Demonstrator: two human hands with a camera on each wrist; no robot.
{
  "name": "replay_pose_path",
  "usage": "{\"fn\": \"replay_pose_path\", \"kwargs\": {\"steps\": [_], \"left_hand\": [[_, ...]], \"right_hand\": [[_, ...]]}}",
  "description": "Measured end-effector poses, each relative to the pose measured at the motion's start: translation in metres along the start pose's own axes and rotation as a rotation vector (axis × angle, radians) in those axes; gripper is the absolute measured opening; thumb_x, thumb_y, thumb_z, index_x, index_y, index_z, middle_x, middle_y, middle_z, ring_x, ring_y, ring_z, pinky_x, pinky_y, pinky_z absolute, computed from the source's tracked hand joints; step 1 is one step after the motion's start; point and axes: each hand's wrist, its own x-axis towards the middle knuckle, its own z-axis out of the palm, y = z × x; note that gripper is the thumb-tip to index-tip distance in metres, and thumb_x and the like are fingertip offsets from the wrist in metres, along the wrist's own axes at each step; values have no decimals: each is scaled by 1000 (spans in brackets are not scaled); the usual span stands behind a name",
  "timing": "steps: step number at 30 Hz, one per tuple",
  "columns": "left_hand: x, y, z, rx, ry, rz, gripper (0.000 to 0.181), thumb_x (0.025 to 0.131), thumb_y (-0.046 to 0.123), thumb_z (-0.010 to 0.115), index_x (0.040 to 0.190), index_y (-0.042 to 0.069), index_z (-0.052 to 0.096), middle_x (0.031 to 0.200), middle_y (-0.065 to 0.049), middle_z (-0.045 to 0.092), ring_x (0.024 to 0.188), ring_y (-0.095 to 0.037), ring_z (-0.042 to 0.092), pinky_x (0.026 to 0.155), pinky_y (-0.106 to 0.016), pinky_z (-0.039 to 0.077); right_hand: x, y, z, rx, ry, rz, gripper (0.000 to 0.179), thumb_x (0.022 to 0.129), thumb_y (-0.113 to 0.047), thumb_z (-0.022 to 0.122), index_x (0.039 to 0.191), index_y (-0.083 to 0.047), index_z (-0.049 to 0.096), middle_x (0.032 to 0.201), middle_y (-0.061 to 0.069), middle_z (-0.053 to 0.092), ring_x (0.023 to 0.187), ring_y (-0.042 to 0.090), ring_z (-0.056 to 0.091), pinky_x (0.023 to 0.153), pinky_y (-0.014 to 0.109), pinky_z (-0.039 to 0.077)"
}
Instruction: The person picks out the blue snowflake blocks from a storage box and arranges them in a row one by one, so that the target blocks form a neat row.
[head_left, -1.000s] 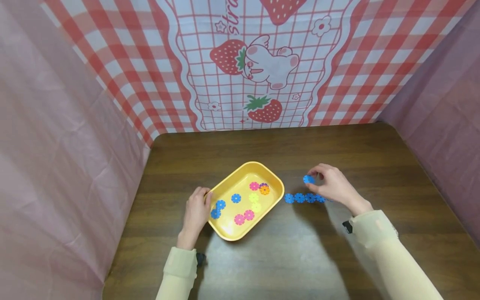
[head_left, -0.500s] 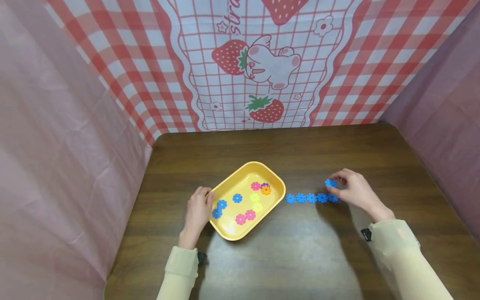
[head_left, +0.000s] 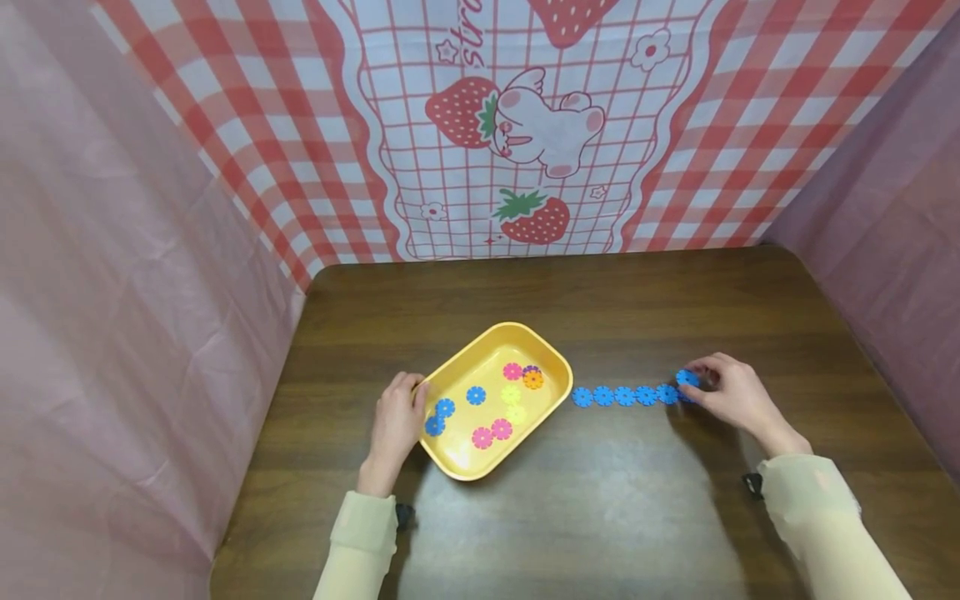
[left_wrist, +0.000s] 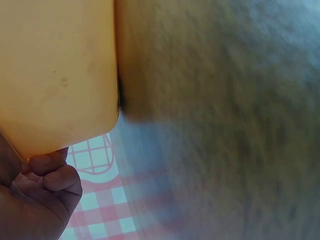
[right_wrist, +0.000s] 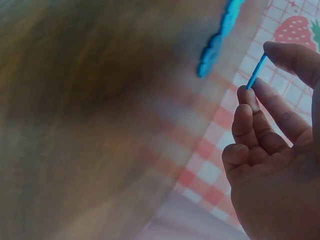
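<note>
My right hand [head_left: 738,400] pinches a blue snowflake disc [head_left: 687,378] by its edges, over the right end of a row of blue discs [head_left: 625,396] on the table. In the right wrist view the pinched disc [right_wrist: 256,71] shows edge-on between thumb and fingertips, apart from the row [right_wrist: 220,40]. My left hand [head_left: 395,421] grips the left rim of a yellow tray [head_left: 461,478]. Inside the tray lie several discs: blue [head_left: 476,396], pink [head_left: 482,437], yellow [head_left: 515,414], orange [head_left: 533,380] and a partly covered purple one [head_left: 531,369].
The brown wooden table [head_left: 585,517] has a red-and-white checked cloth [head_left: 300,167] hanging behind it. Pink curtains [head_left: 135,333] hang at both sides. The row starts close to the tray's right side.
My right hand has moved right along the row, then down toward its right end, still pinching the blue disc. The left hand keeps its grip on the tray.
</note>
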Motion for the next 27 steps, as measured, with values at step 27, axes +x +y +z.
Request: {"fn": "replay_pose_path", "kwargs": {"steps": [27], "left_hand": [[0,-1,1,-6,3,-7,17,98,10,63,102,-5,70,94,-13,64,82,-31,64,75,-45,54]], "right_hand": [[-22,33,-4,-31,-28,123,29,79,-18,83,96,1,72,84,9,64,75,21,53,63,32,40]]}}
